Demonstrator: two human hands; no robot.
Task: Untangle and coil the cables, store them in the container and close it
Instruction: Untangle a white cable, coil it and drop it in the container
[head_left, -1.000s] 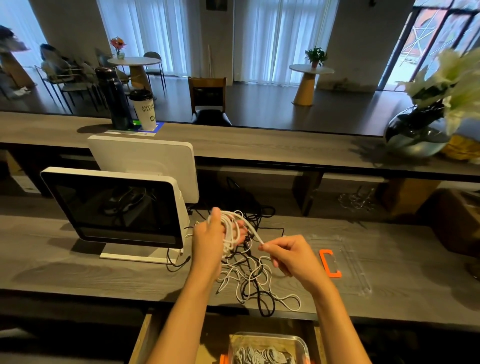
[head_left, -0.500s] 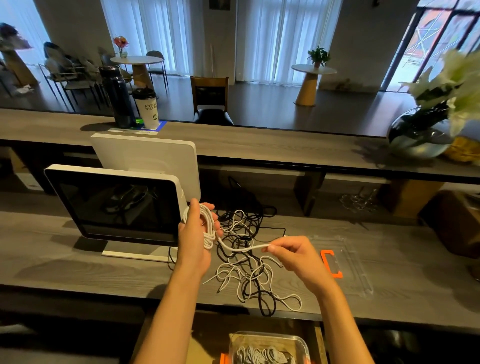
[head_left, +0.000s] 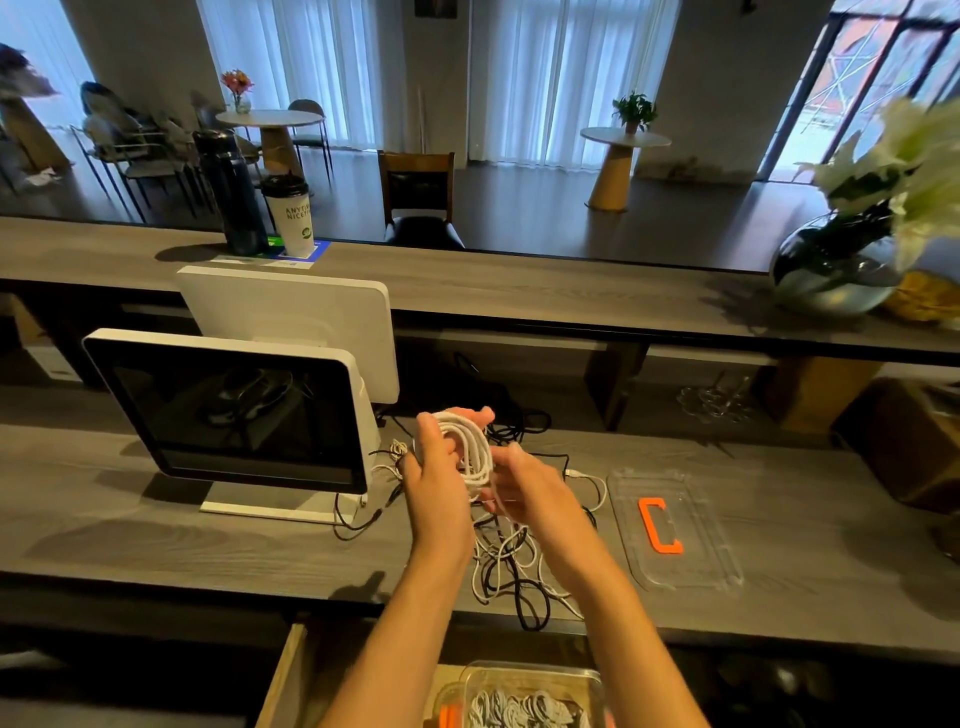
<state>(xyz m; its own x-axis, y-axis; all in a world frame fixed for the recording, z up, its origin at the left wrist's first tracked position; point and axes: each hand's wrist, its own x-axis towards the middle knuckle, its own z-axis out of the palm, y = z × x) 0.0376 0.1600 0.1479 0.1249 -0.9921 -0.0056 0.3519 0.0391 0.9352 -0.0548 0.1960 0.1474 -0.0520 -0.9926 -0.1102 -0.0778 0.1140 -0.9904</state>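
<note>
Gripping a white coil (head_left: 470, 449) in curled fingers, left hand (head_left: 434, 478) and right hand (head_left: 530, 491) hover above the grey table (head_left: 130, 535); a curtained room lies behind.

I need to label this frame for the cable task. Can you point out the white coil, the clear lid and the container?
white coil (head_left: 470, 447): head view, on its looped strands between the hands.
clear lid (head_left: 691, 566): head view, on its bare plastic panel.
container (head_left: 535, 675): head view, on its far rim.

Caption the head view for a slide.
Left hand holds a white cable coil; right hand feeds it above the tangled cables.
</note>
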